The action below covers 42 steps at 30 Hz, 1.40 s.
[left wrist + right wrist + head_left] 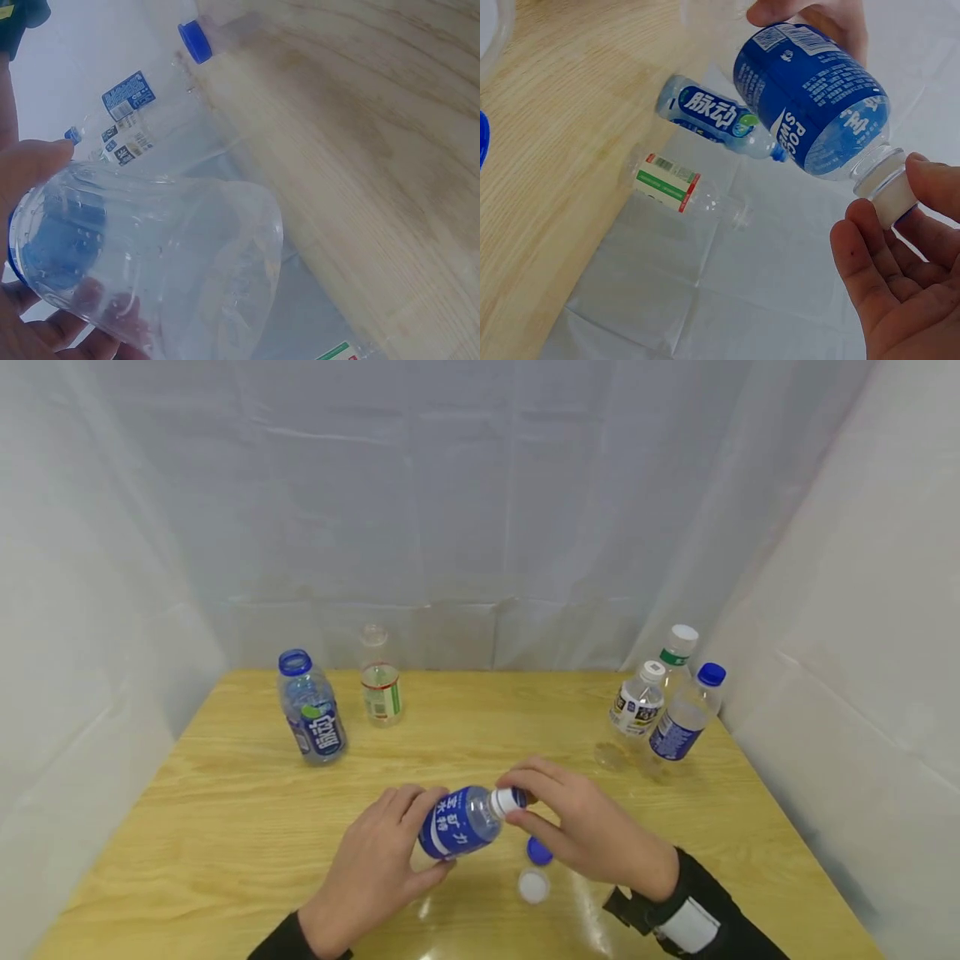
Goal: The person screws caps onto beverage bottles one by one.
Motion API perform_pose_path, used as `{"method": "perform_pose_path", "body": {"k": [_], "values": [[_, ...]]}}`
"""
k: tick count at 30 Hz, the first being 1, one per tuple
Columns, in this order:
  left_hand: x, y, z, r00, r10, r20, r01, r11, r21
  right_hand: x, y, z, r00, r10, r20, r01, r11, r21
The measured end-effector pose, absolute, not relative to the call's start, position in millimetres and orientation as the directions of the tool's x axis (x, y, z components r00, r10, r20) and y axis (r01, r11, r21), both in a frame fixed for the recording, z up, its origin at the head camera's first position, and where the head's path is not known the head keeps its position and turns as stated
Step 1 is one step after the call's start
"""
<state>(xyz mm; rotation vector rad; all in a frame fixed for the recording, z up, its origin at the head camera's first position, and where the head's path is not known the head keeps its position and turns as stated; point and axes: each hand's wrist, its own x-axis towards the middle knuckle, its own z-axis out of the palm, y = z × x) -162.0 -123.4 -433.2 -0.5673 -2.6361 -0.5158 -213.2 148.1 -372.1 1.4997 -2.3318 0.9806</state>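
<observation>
Above the front of the table, my left hand (375, 856) grips a clear plastic bottle (454, 823) with a blue label round its body. The bottle is tilted, its neck towards the right. My right hand (596, 827) pinches the white cap (506, 802) at the neck between thumb and fingers. In the right wrist view the cap (893, 196) sits at the mouth; whether it is threaded on I cannot tell. Below the hands, a blue cap (539, 851) and a white cap (534, 886) lie loose on the wood.
An uncapped blue-rimmed bottle (313, 720) and an uncapped clear bottle (382, 689) stand at the back left. Grouped at the back right are three capped bottles: a short white-capped one (637, 706), a green-banded one (677, 652) and a blue-capped one (684, 718). Pale sheeting (450, 510) surrounds the table.
</observation>
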Motion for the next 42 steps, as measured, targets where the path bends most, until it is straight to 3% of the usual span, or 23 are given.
{"method": "perform_pose_path", "body": {"k": [6,13,20,30,42], "values": [[-164,-121,-433,-0.812,0.318,0.49,0.483,0.838,0.256,-215,161,-356,-0.475,-0.71,0.52,-0.863,0.261,-0.433],[-167,-126,-436,-0.772,0.318,0.55,0.505,0.833,0.227,-224,191,-337,-0.526,-0.634,0.567,-0.85,0.398,-0.345],[-166,-130,-440,-0.773,0.335,0.539,0.511,0.832,0.215,-240,228,-334,-0.527,-0.591,0.611,-0.837,0.484,-0.255],[-164,-136,-442,-0.806,0.325,0.494,0.48,0.847,0.227,-257,272,-334,-0.696,-0.519,0.496,-0.686,0.685,-0.245],[-160,-141,-446,-0.821,0.306,0.482,0.451,0.864,0.221,-275,297,-335,-0.798,-0.455,0.396,-0.566,0.792,-0.23]]}}
